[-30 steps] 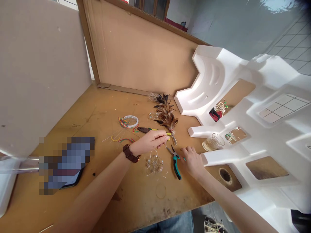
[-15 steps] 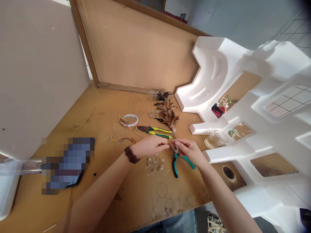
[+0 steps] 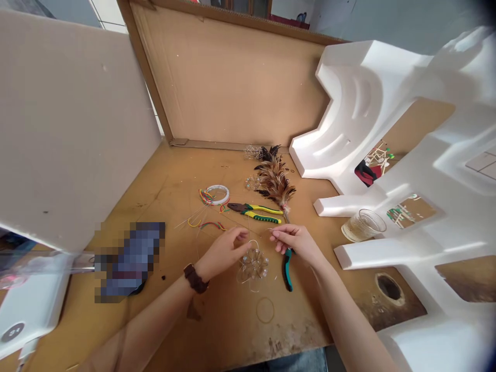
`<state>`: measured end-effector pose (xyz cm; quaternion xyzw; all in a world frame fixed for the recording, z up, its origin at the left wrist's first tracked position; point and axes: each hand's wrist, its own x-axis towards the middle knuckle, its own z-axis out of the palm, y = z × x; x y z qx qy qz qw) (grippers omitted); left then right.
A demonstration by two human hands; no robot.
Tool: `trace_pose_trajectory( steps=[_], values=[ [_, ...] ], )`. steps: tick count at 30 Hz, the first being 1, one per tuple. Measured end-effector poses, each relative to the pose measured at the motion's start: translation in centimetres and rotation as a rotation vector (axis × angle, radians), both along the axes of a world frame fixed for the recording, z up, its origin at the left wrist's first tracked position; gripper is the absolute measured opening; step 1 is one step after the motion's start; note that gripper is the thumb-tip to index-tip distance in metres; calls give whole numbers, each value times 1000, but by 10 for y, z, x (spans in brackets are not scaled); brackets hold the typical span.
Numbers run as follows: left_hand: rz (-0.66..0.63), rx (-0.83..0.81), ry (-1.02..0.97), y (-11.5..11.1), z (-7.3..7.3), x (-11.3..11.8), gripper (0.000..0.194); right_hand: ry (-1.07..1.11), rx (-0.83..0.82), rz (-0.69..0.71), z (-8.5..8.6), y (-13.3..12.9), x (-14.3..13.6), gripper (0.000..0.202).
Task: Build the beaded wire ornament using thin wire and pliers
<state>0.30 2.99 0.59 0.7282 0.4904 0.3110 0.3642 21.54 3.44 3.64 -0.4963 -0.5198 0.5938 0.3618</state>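
My left hand [image 3: 227,250], with a brown watch [image 3: 196,279] on its wrist, has thumb and fingers apart beside a beaded wire piece [image 3: 253,264]. I cannot tell whether it touches the piece's wire loop. My right hand [image 3: 296,242] is closed in a pinch, and a short thin wire [image 3: 270,229] shows at its fingertips. Below that hand lie the teal-handled pliers [image 3: 287,271], their head and other handle hidden. Beyond both hands rest yellow-green pliers [image 3: 258,212] and a brown feather duster [image 3: 275,178].
A white ring [image 3: 227,194] with coloured cords lies left of the pliers. A glass [image 3: 360,225] stands among white foam packing [image 3: 341,258] on the right. Farther left is a blurred phone [image 3: 135,253]. A thin hoop [image 3: 265,298] lies near the table's front edge.
My hands have drawn apart. The left has moved down and left to the beaded wire piece; the right now covers more of the teal pliers. The whole view has shifted slightly.
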Motion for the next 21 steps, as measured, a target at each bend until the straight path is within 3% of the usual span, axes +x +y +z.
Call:
trace_pose_trajectory(
  steps=[2,5,8,14,21],
  values=[
    [-22,-92,-18,-6,-16,3,35,59,-21,-37,-7,2,1,30],
    [-34,-166,-77,-10,-28,15,25,68,-25,-62,-20,1,2,30],
    [6,-156,-85,-13,-28,24,17,-89,44,-46,-30,-4,-1,28],
    [103,-62,-13,-20,-30,26,11,-612,432,113,-32,-17,-12,18],
    [242,-147,-238,-15,-33,20,14,-616,438,177,-29,-18,-17,19]
  ],
)
